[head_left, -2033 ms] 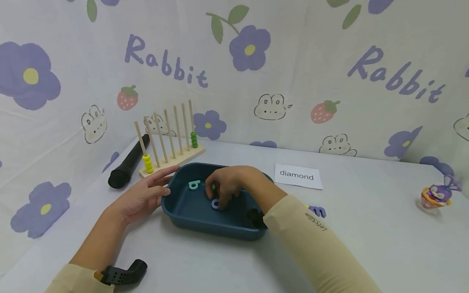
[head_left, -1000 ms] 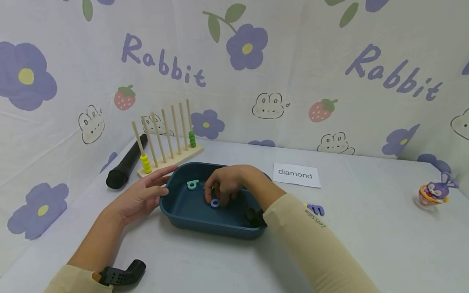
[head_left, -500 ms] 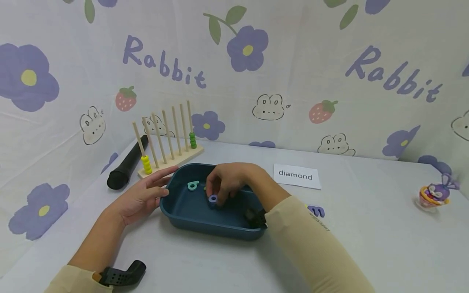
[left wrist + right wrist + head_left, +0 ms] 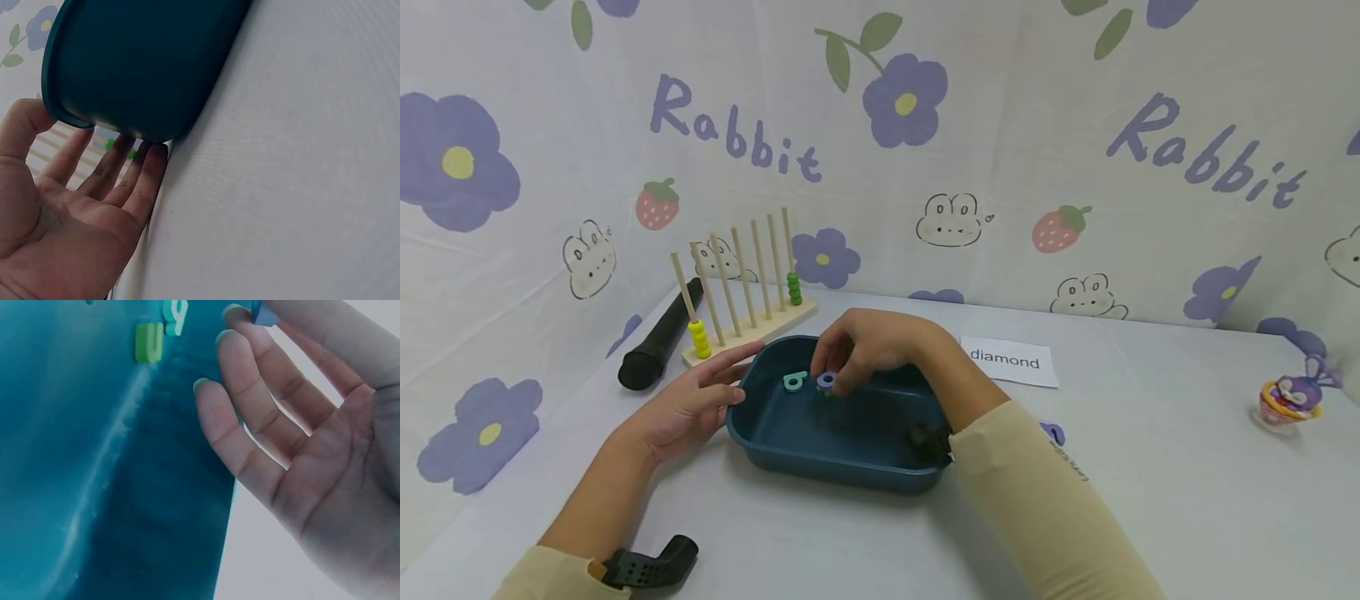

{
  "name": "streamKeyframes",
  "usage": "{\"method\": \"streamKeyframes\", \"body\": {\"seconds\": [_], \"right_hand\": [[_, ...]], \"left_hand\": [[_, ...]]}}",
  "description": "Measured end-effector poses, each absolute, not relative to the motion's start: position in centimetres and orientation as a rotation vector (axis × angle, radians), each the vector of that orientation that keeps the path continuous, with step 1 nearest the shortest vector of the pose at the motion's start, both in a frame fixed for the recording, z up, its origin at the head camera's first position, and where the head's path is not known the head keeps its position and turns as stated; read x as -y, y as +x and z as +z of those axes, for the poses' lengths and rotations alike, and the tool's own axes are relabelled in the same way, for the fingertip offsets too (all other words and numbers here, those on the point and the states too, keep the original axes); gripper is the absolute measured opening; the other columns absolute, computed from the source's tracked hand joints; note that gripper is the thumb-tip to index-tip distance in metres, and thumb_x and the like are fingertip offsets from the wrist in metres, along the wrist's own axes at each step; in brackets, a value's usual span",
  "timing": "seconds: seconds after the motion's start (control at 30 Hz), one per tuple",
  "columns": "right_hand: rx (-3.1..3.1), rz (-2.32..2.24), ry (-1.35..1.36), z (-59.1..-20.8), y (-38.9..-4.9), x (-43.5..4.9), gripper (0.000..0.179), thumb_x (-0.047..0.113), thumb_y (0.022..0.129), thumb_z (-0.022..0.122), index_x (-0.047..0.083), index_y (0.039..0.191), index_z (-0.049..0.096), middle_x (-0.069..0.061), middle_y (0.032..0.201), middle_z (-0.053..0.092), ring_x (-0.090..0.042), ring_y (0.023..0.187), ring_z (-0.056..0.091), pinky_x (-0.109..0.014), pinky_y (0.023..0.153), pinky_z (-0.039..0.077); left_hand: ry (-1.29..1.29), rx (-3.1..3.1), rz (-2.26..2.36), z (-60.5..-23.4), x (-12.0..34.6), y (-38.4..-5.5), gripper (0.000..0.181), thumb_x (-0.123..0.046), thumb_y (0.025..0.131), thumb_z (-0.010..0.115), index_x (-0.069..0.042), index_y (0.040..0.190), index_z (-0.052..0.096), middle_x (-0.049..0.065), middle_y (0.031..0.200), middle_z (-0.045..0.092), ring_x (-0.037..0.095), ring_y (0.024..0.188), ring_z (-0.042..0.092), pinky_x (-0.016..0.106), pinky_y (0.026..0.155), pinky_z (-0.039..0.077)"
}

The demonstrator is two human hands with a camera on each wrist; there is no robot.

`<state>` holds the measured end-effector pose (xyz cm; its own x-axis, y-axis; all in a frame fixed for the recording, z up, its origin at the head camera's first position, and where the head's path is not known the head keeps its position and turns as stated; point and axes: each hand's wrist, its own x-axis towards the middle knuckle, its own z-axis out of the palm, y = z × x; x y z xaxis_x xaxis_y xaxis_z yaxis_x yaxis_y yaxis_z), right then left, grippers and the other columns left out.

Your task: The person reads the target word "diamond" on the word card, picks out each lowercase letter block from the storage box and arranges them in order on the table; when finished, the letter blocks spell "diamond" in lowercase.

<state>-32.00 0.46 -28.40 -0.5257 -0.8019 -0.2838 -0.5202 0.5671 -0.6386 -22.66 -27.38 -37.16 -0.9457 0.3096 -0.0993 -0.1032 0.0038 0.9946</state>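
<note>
My right hand [image 4: 880, 346] pinches a small purple ring-shaped letter o [image 4: 827, 381] between thumb and fingers, held above the floor of a dark blue plastic basin [image 4: 850, 473]. In the right wrist view only a corner of the letter shows, a bluish piece [image 4: 265, 317] at the top edge. Inside the basin lie a teal letter [image 4: 794, 382] and a green letter [image 4: 149, 342], which the hand and the purple letter mostly cover in the head view. At the basin's left end, my left hand [image 4: 692, 412] rests its extended fingers against the outer wall, with the thumb at the rim [image 4: 51, 106].
A wooden bead rack [image 4: 752, 332] and a black microphone [image 4: 662, 337] stand behind the left hand. A card reading "diamond" [image 4: 1007, 361] lies behind the right arm. That sleeve partly covers a purple letter [image 4: 1054, 432]. A rabbit figurine [image 4: 1292, 396] sits far right.
My right hand has picked the purple letter up off the basin floor and moved it up and toward the back left. The left hand has stayed at the basin.
</note>
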Motion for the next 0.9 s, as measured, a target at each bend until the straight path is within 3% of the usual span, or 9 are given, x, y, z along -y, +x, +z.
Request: {"method": "streamKeyframes", "body": {"seconds": [0.43,0.9], "right_hand": [[-2.335,-0.721,-1.049,-25.7,-31.4,-2.3,0.026,0.014,0.087,0.079,0.016,0.113,0.075,-0.005,0.114,0.07,-0.022,0.103,0.065,-0.032,0.082,0.06],[-2.578,-0.651,-1.062,-25.1,-30.2,-4.1,0.024,0.022,0.087,0.081,0.016,0.11,0.074,-0.004,0.104,0.071,-0.021,0.102,0.063,-0.035,0.086,0.056]], "left_hand": [[0.212,-2.014,2.005,-37.2,27.2,-22.6,0.071,-0.01,0.099,0.055,-0.024,0.164,0.029,0.014,0.174,0.01,0.043,0.156,0.018,0.022,0.1,0.051],[0.226,-2.011,2.004,-37.2,27.3,-22.5,0.07,-0.009,0.1,0.055,-0.026,0.164,0.031,0.013,0.174,0.011,0.041,0.156,0.019,0.021,0.1,0.052]]}}
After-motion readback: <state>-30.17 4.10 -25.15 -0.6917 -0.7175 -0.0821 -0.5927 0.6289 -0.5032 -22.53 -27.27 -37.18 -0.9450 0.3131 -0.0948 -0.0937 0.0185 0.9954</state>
